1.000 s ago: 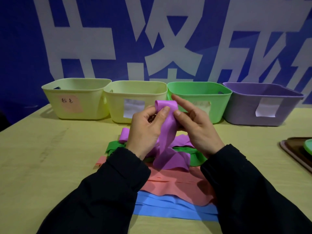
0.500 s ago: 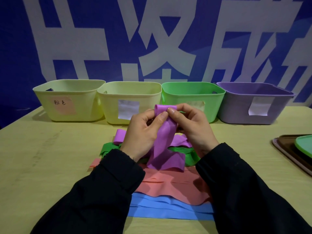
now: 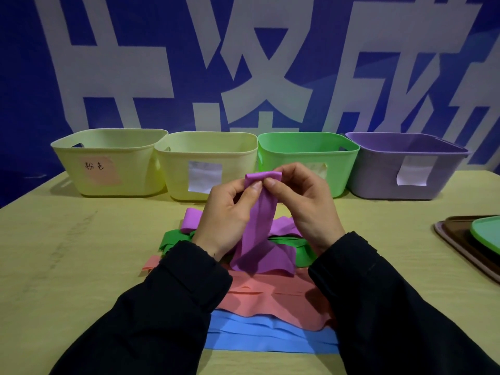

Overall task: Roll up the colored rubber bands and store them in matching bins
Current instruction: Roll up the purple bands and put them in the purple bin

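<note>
Centrally, above the table (image 3: 54, 266): left hand (image 3: 224, 220) and right hand (image 3: 303, 209) raised close together, both pinching the folded top of a purple rubber band (image 3: 259, 226). Left thumb pressed on the near face of the strip, right thumb tip meeting it just beside; fingers of both hands curled behind the small rolled end at the top. Rest of the strip hanging straight down between the wrists, its lower end spread on the pile below. Dark sleeves reaching in from the near edge.

Beneath the hands, a heap of flat bands: more purple at the far side, green bands (image 3: 173, 238) showing left and right of the wrists, pink bands (image 3: 270, 296) nearer, blue bands (image 3: 270, 336) nearest of all, each layer overlapping the next.

Along the far side of the table, four bins in a row, touching or nearly so: left yellow bin (image 3: 108, 161) with a pink handwritten label, second yellow bin (image 3: 205, 163) with a white label, green bin (image 3: 308, 155) directly behind the hands, purple bin (image 3: 400, 169) at the right with a curling white label. Contents of the bins hidden from this angle.

At the right edge, a brown tray (image 3: 460, 244) with a green plate (image 3: 487, 234) on it. Behind everything, a blue wall with large white characters.
</note>
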Motion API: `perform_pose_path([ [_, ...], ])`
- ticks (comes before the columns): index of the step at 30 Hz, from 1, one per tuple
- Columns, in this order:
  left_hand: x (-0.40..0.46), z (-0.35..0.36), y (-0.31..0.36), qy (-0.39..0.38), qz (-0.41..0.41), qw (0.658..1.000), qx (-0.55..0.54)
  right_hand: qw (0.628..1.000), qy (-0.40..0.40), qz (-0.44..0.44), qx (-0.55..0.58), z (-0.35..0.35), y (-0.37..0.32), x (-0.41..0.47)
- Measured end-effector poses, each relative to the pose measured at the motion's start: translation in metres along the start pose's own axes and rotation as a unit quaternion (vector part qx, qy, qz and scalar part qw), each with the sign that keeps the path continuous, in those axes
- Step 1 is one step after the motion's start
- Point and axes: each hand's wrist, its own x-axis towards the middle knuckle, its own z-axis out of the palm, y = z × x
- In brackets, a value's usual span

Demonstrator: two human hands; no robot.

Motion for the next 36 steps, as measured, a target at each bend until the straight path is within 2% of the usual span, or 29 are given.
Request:
perform_pose_path([
  [5,-0.001,0.000,0.001,-0.010,-0.003,1.000,-0.005,0.998,-0.004,0.050,0.046,-0.003,-0.001,0.001],
  [8,0.000,0.001,0.001,-0.016,-0.013,1.000,-0.003,0.998,-0.006,0.047,0.050,-0.002,-0.002,0.000],
  [15,0.001,0.004,-0.007,0.032,0.031,0.995,0.089,0.997,-0.038,0.070,0.004,-0.002,-0.005,-0.002],
  [21,0.001,0.002,0.001,0.032,0.019,0.998,-0.051,0.998,-0.046,0.044,0.020,-0.002,-0.005,-0.001],
  [26,0.000,0.003,0.003,0.045,-0.030,0.989,-0.141,0.998,-0.045,0.012,0.038,0.001,-0.009,-0.004],
  [30,0.000,0.004,0.005,0.051,-0.045,0.989,-0.130,0.999,-0.044,0.014,0.027,-0.002,-0.010,-0.005],
  [36,0.000,0.001,0.004,0.039,-0.005,0.998,-0.053,1.000,-0.003,0.005,-0.006,0.000,-0.003,-0.003],
])
